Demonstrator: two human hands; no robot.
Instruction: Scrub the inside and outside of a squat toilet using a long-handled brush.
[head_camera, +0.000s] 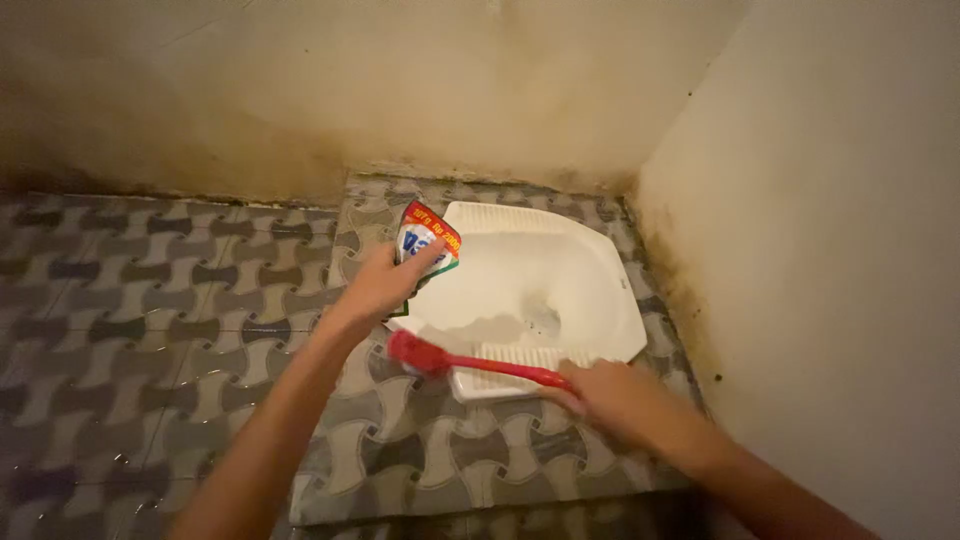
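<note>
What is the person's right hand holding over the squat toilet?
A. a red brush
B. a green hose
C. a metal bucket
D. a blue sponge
A: the right hand grips the handle of a red brush whose head rests at the rim of the white squat toilet, while the left hand holds a small packet.

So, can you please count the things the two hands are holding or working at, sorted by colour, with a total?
Red: 1, the toilet brush in the right hand
White: 1, the squat toilet pan
Multicoloured: 1, the packet in the left hand
Total: 3
</note>
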